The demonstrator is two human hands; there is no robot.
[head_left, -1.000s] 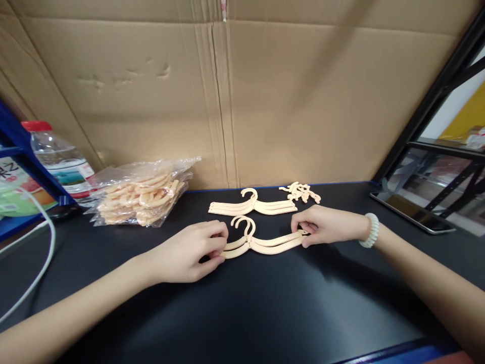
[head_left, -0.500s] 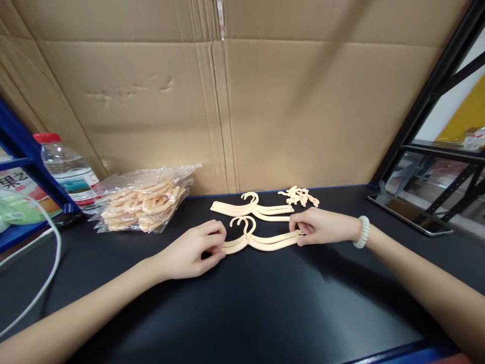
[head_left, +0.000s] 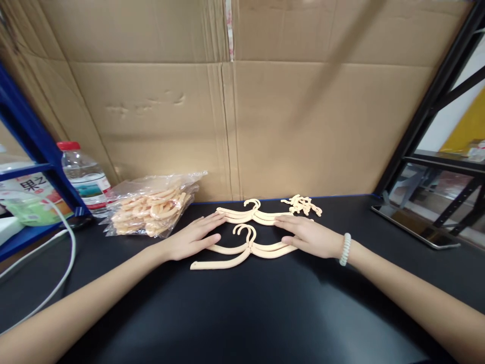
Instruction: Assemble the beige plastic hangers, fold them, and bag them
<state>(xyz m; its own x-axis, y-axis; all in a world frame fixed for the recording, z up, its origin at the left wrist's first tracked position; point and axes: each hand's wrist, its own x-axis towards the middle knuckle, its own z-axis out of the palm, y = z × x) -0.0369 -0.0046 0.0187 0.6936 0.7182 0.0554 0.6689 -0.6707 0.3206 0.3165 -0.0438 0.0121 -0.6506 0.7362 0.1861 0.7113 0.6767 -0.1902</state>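
Near hangers (head_left: 250, 247): two, cream, lying mid-table on the black table (head_left: 265, 313), hook side toward 12 o'clock, left ends fanned apart. Far hangers (head_left: 252, 215): cream, stacked, at 12 o'clock. Left hand (head_left: 189, 238): at 9 o'clock, fingers straight, thumb apart, fingertips by the far hangers' left end; contact cannot be told. Right hand (head_left: 314, 237): at 3 o'clock, likewise spread, above the right ends of both groups; contact cannot be told. Small hooks (head_left: 301, 205): pile, 2 o'clock. Bag (head_left: 151, 210) of cream pieces: 10 o'clock. Red-capped bottle (head_left: 85, 174): 10 o'clock, past the bag
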